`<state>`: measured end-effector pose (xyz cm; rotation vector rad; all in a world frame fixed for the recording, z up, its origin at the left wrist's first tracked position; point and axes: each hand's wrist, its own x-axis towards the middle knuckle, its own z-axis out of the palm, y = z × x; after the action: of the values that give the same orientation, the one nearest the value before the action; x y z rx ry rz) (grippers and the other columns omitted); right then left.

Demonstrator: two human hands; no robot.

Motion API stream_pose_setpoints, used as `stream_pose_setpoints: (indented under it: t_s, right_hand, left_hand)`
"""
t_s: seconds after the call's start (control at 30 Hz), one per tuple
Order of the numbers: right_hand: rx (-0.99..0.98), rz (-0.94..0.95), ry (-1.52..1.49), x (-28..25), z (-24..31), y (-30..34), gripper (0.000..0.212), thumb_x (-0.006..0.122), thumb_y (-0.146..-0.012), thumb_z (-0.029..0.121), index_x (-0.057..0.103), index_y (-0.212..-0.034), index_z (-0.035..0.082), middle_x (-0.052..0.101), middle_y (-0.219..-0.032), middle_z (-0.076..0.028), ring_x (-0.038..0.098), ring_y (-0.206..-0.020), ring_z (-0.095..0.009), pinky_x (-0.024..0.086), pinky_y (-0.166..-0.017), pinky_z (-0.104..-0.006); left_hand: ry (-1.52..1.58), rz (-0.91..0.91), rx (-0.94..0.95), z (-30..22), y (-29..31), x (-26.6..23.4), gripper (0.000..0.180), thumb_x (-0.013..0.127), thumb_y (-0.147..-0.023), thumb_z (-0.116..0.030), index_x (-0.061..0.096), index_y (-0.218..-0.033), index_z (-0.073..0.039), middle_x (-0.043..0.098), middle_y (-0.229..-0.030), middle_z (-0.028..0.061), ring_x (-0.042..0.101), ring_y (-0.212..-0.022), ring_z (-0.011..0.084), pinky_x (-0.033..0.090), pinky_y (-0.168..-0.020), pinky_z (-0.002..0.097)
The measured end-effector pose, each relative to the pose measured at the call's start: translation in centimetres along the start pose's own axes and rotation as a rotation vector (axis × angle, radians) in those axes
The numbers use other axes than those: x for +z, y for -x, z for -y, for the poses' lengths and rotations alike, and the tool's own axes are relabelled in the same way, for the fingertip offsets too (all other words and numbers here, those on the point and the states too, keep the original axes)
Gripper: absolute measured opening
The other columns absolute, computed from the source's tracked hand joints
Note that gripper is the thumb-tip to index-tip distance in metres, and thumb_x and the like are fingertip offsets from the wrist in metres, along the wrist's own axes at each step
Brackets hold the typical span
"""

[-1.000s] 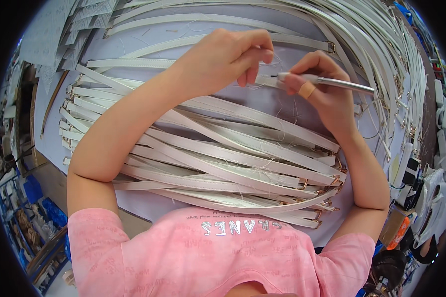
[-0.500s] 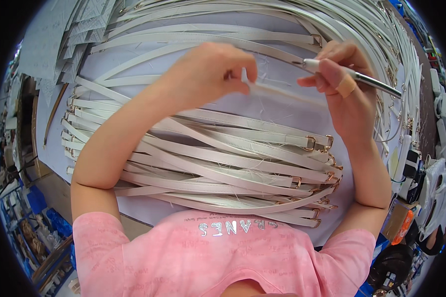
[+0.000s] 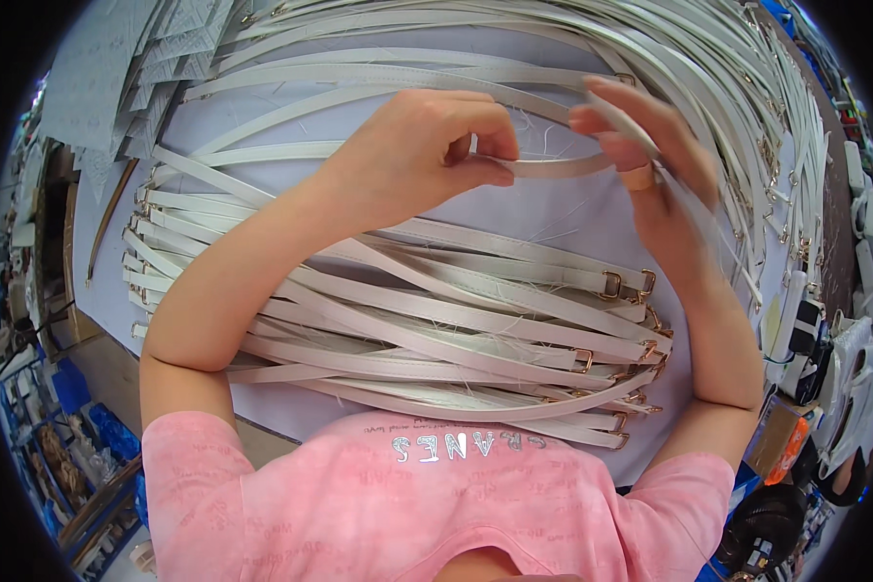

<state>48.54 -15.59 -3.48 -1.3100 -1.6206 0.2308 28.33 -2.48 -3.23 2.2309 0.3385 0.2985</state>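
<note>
Head view: one white strap (image 3: 563, 169) at upper centre, pinched by left hand (image 3: 427, 150), running to right hand (image 3: 664, 179), which is blurred; cannot tell its grip. Strap probably light, bendy, smooth, slightly slippery, hard to break; best pinched flat across both faces near ends. Counts: one strap between hands; one finger band (image 3: 636, 177); strap pile (image 3: 456, 310) mid-frame on bench (image 3: 553, 206), over a dozen, overlaps hide exact number.

wht strap (image 3: 565, 169) – sl. bowed, L hand (image 3: 432, 145) | wht tool (image 3: 628, 128) – tilted, blurred, R hand (image 3: 671, 160)
</note>
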Motion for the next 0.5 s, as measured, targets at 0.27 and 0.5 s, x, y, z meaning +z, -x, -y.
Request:
stream_pose_setpoints:
  t_s: [0.27, 0.5]
  right_hand:
    - [-0.291, 0.062, 0.576, -1.4, 0.5, 0.2, 0.022, 0.075, -0.085, 0.007, 0.070, -0.106, 0.008, 0.052, -0.060, -0.005, 0.051, -0.050, -0.019, 0.042, -0.051, -0.0306]
    - [-0.241, 0.081, 0.639, -2.1, 0.6, -0.3, 0.020, 0.077, -0.084, 0.009, 0.068, -0.102, 0.010, 0.052, -0.060, -0.004, 0.052, -0.051, -0.019, 0.041, -0.050, -0.0315]
  left_hand:
    - [-0.458, -0.312, 0.198, 1.2, 0.6, 1.2, 0.026, 0.071, -0.082, -0.006, 0.048, -0.094, -0.007, 0.056, -0.081, 0.0085, 0.062, -0.070, 0.0302, 0.051, -0.059, 0.0398]
    - [-0.344, -0.368, 0.212, 1.1, 0.8, 0.9, 0.021, 0.069, -0.085, -0.008, 0.055, -0.100, -0.006, 0.062, -0.086, 0.0091, 0.064, -0.073, 0.0314, 0.052, -0.062, 0.0406]
